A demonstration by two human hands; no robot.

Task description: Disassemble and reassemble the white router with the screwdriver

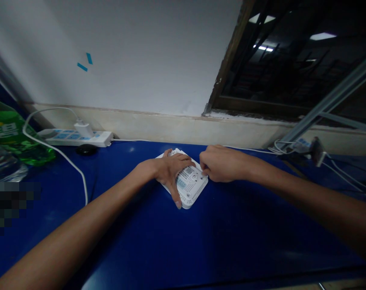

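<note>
A white router-like box (191,186) lies on the blue table, its vented face with a printed label and QR code turned up. My left hand (170,169) spans it, thumb at the near edge and fingers over the far part, gripping it against the table. At the box's right corner is my right hand (220,164), closed with the fingers curled in and the fingertips close to the vented face. Whatever those fingers pinch, if anything, is hidden from view.
A white power strip (102,139) with a plugged-in charger (84,129) lies along the wall, a black rounded object (86,150) before it. Its white cable (71,163) crosses the left side. A green bottle (16,133) stands left. Metal bars (330,96) and cables are at right.
</note>
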